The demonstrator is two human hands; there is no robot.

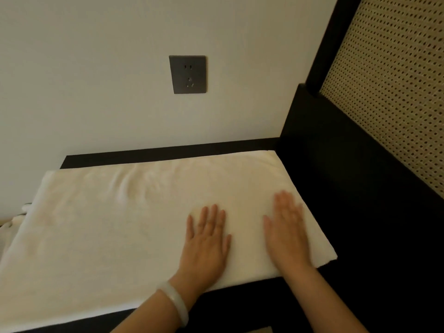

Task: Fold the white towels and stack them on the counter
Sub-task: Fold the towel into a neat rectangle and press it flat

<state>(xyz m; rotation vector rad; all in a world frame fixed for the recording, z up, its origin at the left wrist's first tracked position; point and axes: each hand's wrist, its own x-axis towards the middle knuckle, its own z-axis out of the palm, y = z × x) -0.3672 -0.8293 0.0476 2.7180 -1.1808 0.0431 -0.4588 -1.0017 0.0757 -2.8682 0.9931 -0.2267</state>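
Currently a white towel (120,224) is laid flat along the dark bench (168,152), with its far long edge close to the wall and its right end near a raised dark side. It appears to be folded at least once, judging by the thick right edge, and faint creases are seen toward the far middle.

The step in hand is judged to be smoothing before the next fold. This is best done with flat palms swept outward from the middle toward the edges, so that creases are pushed out and the layers are squared. The corners should be checked for alignment before anything is lifted.

Both grips are laid on the towel's right third, fingers straight and slightly spread, with nothing pinched. The left grip (206,239), with a pale bangle (175,301) at the wrist, is pressed near the front edge. The right grip (286,234), blurred, is set just beside it, nearer the towel's right end. Most of the towel thus lies to the left of both.

More white cloth (12,222) is glimpsed at the far left. A dark wall socket (187,74) is mounted above, and a woven cane panel (396,92) stands to the right.
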